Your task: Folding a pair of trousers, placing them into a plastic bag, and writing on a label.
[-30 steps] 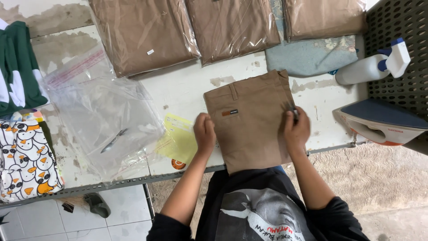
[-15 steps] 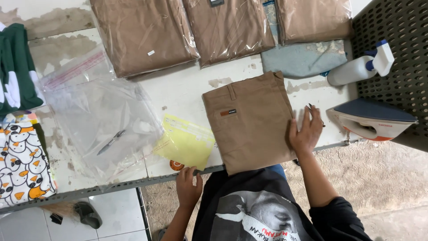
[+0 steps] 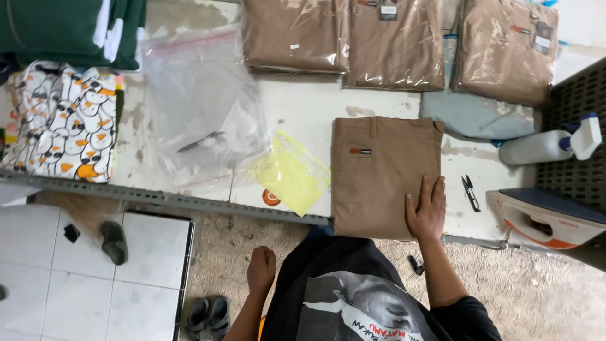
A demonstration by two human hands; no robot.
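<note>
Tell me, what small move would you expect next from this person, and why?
Probably the left hand, now hanging below the table edge, reaches for the clear plastic bag. The folded tan trousers lie flat and unbagged under the right hand, while the three bagged tan trousers lie behind.

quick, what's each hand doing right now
Left hand: loosely closed, empty, below the table edge.
Right hand: open, flat on the folded tan trousers.
</note>
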